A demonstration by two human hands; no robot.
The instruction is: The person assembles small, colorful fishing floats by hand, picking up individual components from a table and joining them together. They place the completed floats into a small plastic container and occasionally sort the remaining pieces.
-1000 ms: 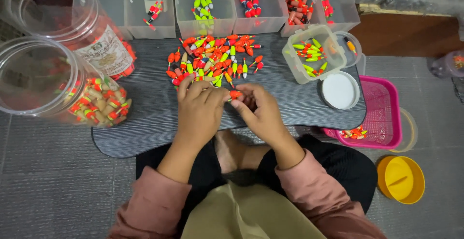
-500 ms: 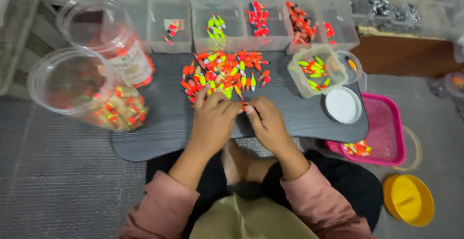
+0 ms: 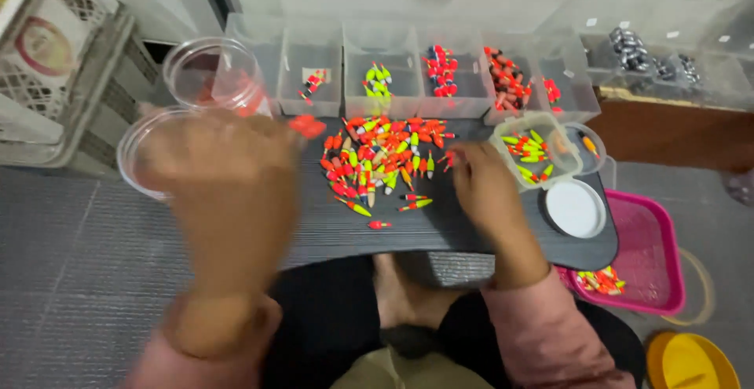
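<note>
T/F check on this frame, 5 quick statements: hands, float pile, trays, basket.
1. The left hand is raised and blurred, with a red float at its fingertips. True.
2. The right hand is inside the pink basket. False: it rests on the dark board beside the pile of floats.
3. The white lid lies on the board. True.
4. The clear trays behind the pile are all empty. False: several hold floats.
5. The pink basket holds nothing. False: a few floats lie in its near corner.
</note>
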